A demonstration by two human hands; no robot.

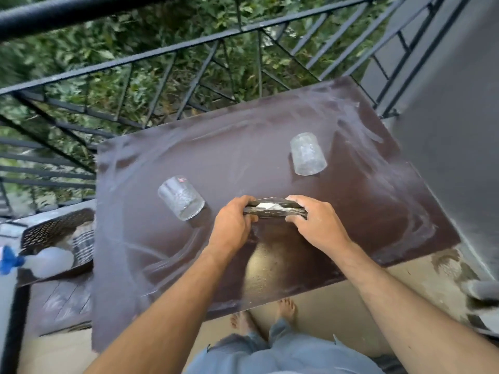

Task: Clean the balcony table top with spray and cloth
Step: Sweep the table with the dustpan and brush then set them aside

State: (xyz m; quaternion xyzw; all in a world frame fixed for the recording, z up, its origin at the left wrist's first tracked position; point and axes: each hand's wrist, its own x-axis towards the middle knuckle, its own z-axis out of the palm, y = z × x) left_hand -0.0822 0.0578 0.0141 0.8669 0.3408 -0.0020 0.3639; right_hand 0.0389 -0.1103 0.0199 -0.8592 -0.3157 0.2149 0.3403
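Gripping one cloth (275, 210), two hands (232, 225) (318, 225), two glasses (181, 197) (307, 153)

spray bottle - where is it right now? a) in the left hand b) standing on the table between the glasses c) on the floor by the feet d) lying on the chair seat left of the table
d: the spray bottle lies on the chair left of the table, while the left hand and right hand both grip a folded cloth over the table top.
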